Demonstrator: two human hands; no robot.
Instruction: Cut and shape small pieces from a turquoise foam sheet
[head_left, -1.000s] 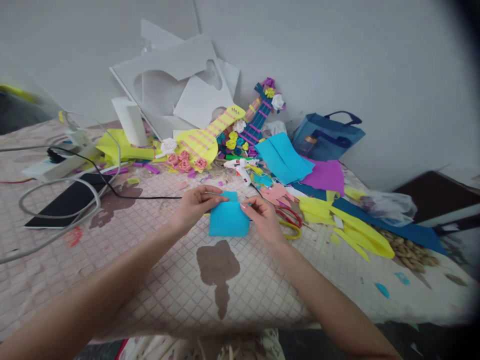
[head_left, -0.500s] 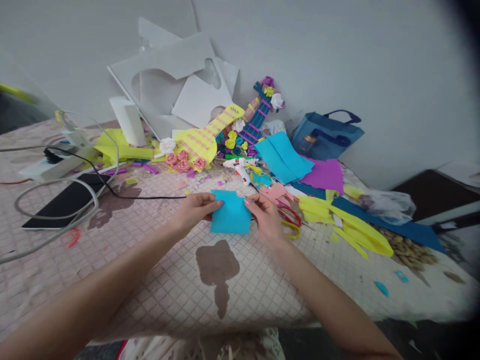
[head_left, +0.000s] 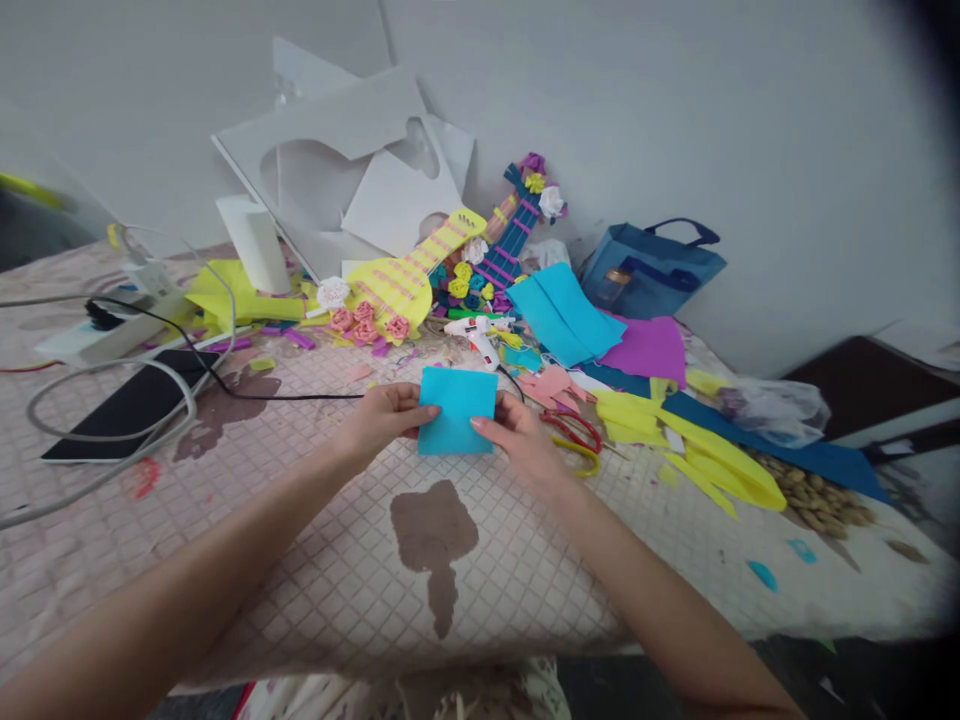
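Note:
A square piece of bright blue paper (head_left: 456,408) is held up above the table in front of me. My left hand (head_left: 388,420) pinches its left edge, thumb on the front and fingers behind. On the right edge, my right hand (head_left: 517,432) grips it the same way, with the thumb lying on the front face. Just behind the paper is a white glue gun (head_left: 484,345). Red-handled scissors (head_left: 576,430) and a yellow handle (head_left: 577,456) lie close to the right of my right hand.
Farther back stand a yellow paper guitar (head_left: 405,285), a blue one (head_left: 510,240) and a blue bag (head_left: 649,270). Yellow strips (head_left: 720,470) and peanuts (head_left: 817,495) lie right. A black tablet (head_left: 135,405), cables and a power strip (head_left: 112,335) are left.
The blue paper has moved up slightly and now shows a flat, even square with a straight top edge. My right thumb has slid inward and lower on its front.

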